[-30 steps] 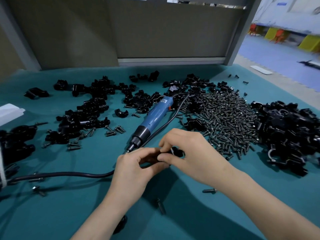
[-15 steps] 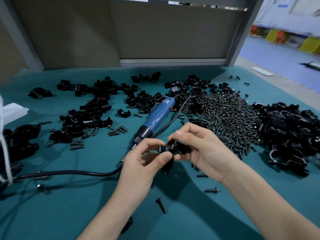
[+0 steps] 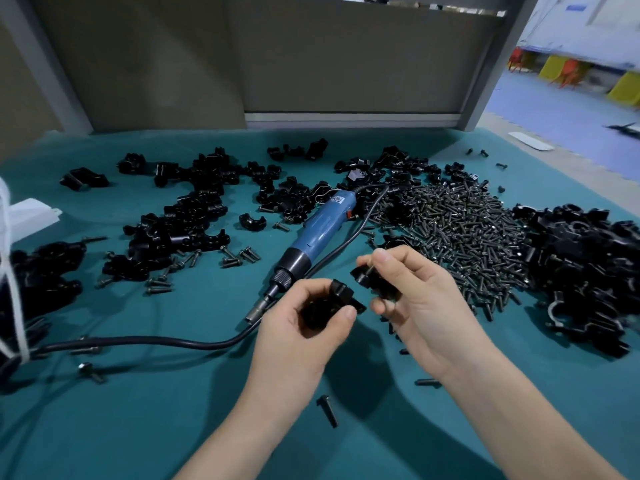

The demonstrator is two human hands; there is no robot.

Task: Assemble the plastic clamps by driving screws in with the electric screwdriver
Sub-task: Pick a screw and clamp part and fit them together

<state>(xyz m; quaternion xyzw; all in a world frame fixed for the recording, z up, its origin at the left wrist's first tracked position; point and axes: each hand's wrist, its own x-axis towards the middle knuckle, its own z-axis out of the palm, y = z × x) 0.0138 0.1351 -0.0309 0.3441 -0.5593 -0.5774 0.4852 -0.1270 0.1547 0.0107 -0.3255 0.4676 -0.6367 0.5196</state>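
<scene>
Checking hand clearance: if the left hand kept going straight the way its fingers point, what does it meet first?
Probably the clamp piece held in the right hand. The left hand, gripping its own clamp part, points up-right toward it across a small gap. Depth is unclear from this one view.

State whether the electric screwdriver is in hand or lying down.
Lying down. The electric screwdriver rests on the teal table; the left hand and right hand each hold a black clamp piece.
</scene>
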